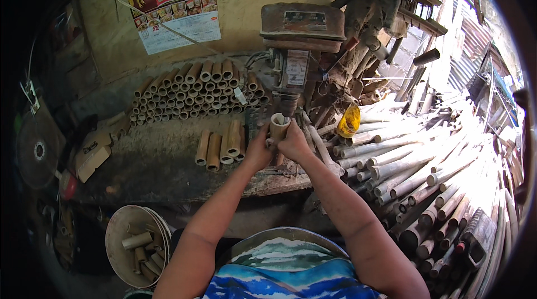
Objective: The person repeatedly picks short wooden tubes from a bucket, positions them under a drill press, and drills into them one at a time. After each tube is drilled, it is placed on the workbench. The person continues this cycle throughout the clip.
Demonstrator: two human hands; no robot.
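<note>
Both of my hands are wrapped round one short bamboo tube (276, 130), which stands roughly upright with its open end up. My left hand (259, 149) grips its left side, and my right hand (294, 143) its right side. Directly over the tube is the chuck of a drill press (288, 103); a bit reaches down at the tube's mouth. The tube's lower end is mostly hidden by my fingers. Left of my hands, several cut bamboo tubes (213, 151) stand or lean on the dusty workbench (151, 156).
A stack of bamboo tubes (196, 89) lies against the wall. Long bamboo poles (391, 159) are heaped at the right, beside a yellow container (349, 121). Below the bench's front edge, a bucket (114, 243) holds bamboo offcuts. An opened cardboard box (93, 159) sits at the bench's left.
</note>
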